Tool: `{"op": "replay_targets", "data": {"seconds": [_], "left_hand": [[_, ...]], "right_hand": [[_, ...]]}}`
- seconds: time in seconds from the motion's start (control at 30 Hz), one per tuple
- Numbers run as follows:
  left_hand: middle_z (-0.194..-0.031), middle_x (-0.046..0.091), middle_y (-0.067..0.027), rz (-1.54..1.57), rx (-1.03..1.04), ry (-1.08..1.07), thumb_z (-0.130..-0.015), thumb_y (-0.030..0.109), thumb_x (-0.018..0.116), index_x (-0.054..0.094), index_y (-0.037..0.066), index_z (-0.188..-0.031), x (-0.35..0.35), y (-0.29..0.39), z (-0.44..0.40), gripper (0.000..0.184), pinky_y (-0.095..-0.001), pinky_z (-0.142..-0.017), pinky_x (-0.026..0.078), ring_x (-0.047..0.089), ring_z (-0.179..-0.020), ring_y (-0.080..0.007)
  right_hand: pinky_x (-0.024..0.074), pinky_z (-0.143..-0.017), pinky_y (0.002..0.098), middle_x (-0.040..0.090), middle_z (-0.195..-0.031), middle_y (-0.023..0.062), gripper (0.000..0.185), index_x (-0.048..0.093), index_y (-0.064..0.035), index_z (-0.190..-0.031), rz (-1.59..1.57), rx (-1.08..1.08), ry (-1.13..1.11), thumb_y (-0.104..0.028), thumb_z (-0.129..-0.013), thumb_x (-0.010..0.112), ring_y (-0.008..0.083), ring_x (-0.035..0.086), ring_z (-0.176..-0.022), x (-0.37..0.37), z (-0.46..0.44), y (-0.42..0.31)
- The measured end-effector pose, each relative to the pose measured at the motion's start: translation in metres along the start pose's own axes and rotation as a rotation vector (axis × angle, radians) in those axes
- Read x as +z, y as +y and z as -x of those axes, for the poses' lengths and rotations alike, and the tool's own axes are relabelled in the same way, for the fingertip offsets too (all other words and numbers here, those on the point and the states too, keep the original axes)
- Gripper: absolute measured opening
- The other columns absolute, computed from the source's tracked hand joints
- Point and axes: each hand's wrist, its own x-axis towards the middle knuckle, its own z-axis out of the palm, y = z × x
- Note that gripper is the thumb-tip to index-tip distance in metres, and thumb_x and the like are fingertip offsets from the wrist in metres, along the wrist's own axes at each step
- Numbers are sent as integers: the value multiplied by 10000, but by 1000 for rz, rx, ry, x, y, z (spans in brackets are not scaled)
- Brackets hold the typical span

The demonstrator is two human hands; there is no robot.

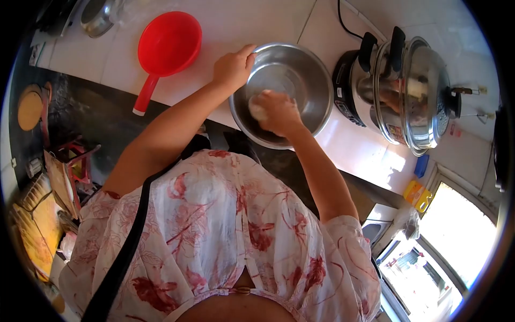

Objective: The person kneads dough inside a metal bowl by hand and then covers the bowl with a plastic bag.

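Note:
A wide stainless steel bowl (320, 88) sits at the counter's front edge. My left hand (234, 68) is closed on its upper left rim, the thumb pointing up along the edge. Inside the bowl, near its left wall, my right hand (277, 112) curls over a pale, whitish lump (257, 109) that looks like dough. Part of the lump shows beside the fingers; my hand hides the rest of it.
Left of the bowl lies a red plastic dipper (169, 43), its handle jutting over the edge of the counter (96, 67). To the right stands a lidded steel steamer pot (413, 94) on a black electric base (346, 88). A window (456, 231) is at lower right.

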Motion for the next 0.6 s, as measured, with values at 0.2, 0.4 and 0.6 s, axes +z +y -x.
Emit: {"op": "replay_targets", "data": {"seconds": [0.2, 0.4, 0.6], "left_hand": [[-685, 645, -125, -22, 46, 36, -912, 300, 517, 599, 173, -1120, 3, -1, 0, 257, -460, -574, 489, 626, -641, -340], [-685, 644, -126, -7, 23, 18, -918, 294, 510, 599, 175, -1129, 0, 2, 3, 258, -456, -585, 490, 625, -649, -343], [-691, 643, -133, -16, 31, 3, -915, 280, 525, 609, 161, -1118, -3, 1, 1, 250, -454, -572, 481, 624, -646, -341]], "right_hand": [[444, -852, 507, 513, -1234, 34, 597, 558, -249, -1210, 9, 477, 393, -373, -652, 732, 346, 501, -1104, 2, -21, -2], [349, -889, 500, 552, -1091, 34, 292, 682, -189, -910, -101, 172, 443, -420, -731, 686, 304, 508, -1027, -9, -17, -26], [357, -863, 483, 581, -958, 70, 216, 625, -114, -800, 110, 359, 541, -329, -778, 629, 273, 516, -973, 35, -55, -20]]}}
